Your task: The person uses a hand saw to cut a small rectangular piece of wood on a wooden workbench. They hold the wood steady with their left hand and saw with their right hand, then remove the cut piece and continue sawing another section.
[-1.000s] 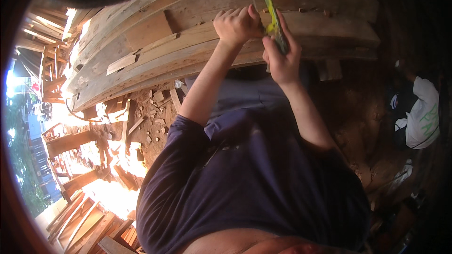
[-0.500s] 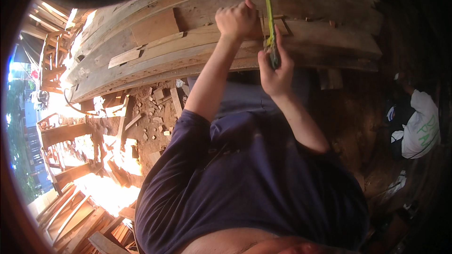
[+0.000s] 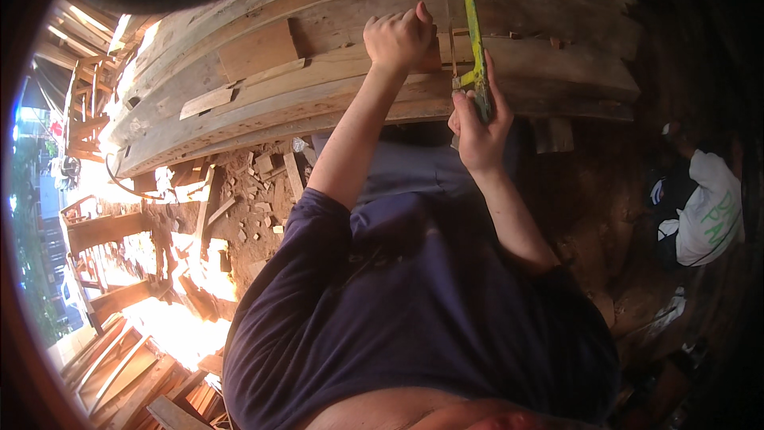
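My right hand (image 3: 480, 134) is wrapped round the handle of a hacksaw (image 3: 473, 28) with a worn yellow-green frame. Its thin blade runs away from me, left of the frame. Beside the blade, my left hand (image 3: 396, 44) is closed with the thumb up, holding a small wood block (image 3: 430, 60) down on the plank workbench (image 3: 342, 64). Most of the block is hidden under that hand. A narrow gap separates the blade from the block.
A flat square board (image 3: 259, 49) and a short wood strip (image 3: 207, 102) lie on the bench to the left. Wood offcuts (image 3: 263, 183) litter the ground below. Wooden frames (image 3: 107, 231) stand far left. Another person (image 3: 707, 207) crouches at the right.
My right hand and the hacksaw have shifted right and slightly toward me, so blade and frame now show apart. My left hand stays on the wood block.
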A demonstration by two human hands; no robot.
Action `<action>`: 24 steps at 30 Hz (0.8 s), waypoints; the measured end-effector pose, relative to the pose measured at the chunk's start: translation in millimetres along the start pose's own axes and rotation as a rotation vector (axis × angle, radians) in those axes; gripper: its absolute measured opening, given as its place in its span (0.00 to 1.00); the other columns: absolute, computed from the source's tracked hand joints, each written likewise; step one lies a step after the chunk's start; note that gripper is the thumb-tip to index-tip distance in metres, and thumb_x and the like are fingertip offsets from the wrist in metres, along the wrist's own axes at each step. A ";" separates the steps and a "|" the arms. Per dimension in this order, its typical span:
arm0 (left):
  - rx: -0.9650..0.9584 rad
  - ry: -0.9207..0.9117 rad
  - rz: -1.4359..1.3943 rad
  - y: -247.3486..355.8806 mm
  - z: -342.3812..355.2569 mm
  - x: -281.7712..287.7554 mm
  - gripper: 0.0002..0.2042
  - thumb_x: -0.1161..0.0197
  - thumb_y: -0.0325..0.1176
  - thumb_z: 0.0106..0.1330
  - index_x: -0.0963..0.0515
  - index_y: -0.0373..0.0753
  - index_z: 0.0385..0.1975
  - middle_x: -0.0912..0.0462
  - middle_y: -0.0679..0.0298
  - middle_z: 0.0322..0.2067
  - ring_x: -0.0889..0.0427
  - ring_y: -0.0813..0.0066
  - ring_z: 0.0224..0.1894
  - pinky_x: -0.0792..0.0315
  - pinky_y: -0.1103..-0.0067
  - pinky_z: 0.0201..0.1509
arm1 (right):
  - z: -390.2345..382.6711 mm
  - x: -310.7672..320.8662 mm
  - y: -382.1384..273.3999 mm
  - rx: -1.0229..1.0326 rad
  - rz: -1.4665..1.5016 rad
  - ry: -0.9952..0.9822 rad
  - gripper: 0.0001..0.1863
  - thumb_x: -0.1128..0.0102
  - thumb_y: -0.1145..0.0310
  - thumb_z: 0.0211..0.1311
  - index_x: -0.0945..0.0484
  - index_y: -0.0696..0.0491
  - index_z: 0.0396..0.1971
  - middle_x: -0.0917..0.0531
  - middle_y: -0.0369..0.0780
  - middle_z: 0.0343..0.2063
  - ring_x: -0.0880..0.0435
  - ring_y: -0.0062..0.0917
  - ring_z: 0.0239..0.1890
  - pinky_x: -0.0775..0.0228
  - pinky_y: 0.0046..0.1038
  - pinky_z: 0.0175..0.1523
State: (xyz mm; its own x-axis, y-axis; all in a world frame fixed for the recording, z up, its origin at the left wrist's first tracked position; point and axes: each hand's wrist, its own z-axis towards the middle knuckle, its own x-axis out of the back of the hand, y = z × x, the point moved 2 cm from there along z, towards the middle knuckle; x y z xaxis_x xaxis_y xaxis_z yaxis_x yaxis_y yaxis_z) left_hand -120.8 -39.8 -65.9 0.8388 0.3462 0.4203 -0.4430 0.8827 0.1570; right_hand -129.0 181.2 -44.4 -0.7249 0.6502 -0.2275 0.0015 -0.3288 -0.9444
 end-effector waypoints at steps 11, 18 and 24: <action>-0.009 0.003 0.007 -2.6 0.6 -1.3 0.22 0.37 0.40 0.74 0.24 0.49 0.12 0.19 0.64 0.13 0.20 0.60 0.14 0.32 0.67 0.24 | 7.8 -14.6 -1.6 -0.069 0.116 0.012 0.40 0.42 0.79 0.71 0.42 0.54 0.83 0.28 0.26 0.27 0.32 0.07 0.22 0.34 0.17 0.26; -0.026 0.021 0.009 -2.1 -2.5 -2.0 0.23 0.37 0.40 0.75 0.25 0.49 0.12 0.21 0.65 0.12 0.22 0.60 0.13 0.31 0.68 0.22 | 17.7 -9.5 -5.4 -0.062 0.157 -0.006 0.40 0.41 0.78 0.72 0.42 0.54 0.82 0.26 0.26 0.28 0.30 0.07 0.22 0.33 0.17 0.25; -0.029 0.026 0.035 -3.1 -3.3 -2.6 0.23 0.36 0.40 0.72 0.27 0.50 0.10 0.21 0.65 0.11 0.22 0.61 0.13 0.33 0.68 0.22 | 25.3 -17.2 -0.5 -0.048 0.126 -0.025 0.41 0.41 0.78 0.72 0.44 0.55 0.83 0.26 0.26 0.28 0.29 0.07 0.23 0.32 0.17 0.27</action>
State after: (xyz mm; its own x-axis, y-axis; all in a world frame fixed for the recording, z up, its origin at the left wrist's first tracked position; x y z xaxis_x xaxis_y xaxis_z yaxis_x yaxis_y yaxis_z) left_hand -120.6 -42.3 -70.4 0.8309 0.3853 0.4014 -0.4636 0.8783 0.1166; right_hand -133.9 152.8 -34.0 -0.7341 0.5881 -0.3396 0.1262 -0.3732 -0.9191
